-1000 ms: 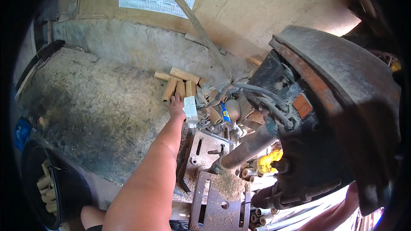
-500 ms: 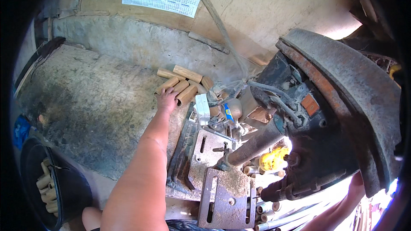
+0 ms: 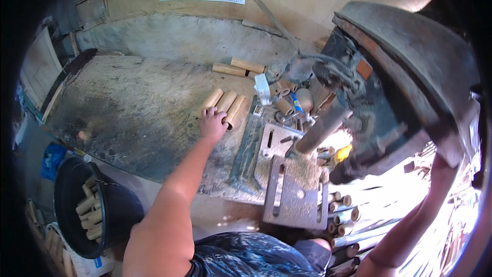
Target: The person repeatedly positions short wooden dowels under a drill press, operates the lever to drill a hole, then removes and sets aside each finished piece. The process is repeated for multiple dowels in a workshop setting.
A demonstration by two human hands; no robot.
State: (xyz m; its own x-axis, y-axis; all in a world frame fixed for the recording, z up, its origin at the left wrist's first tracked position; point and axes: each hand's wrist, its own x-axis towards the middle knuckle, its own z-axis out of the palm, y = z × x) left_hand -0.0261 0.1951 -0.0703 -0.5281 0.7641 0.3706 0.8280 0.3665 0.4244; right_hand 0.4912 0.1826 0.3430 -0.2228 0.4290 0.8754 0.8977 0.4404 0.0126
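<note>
My left hand (image 3: 212,124) reaches over the bench with its fingers bent over the near ends of bamboo pieces (image 3: 224,103). Three of these short, tan tubes lie side by side there. Two more bamboo pieces (image 3: 248,65) lie farther back, close to the wall. At the right, my right forearm (image 3: 410,225) rises to the dark drill press (image 3: 379,118). The fingers of my right hand are hidden behind its rusty cover, so their hold cannot be seen.
A slotted metal plate (image 3: 297,195) with sawdust on it stands before the bench (image 3: 138,107). Clutter surrounds a white box (image 3: 262,89). A black bucket (image 3: 104,215) at lower left contains bamboo pieces. Long bamboo poles (image 3: 366,236) lie at lower right.
The three bamboo pieces under my left hand have come away from the pieces behind, toward me. The view has shifted, bringing more of the bucket and my lap into sight.
</note>
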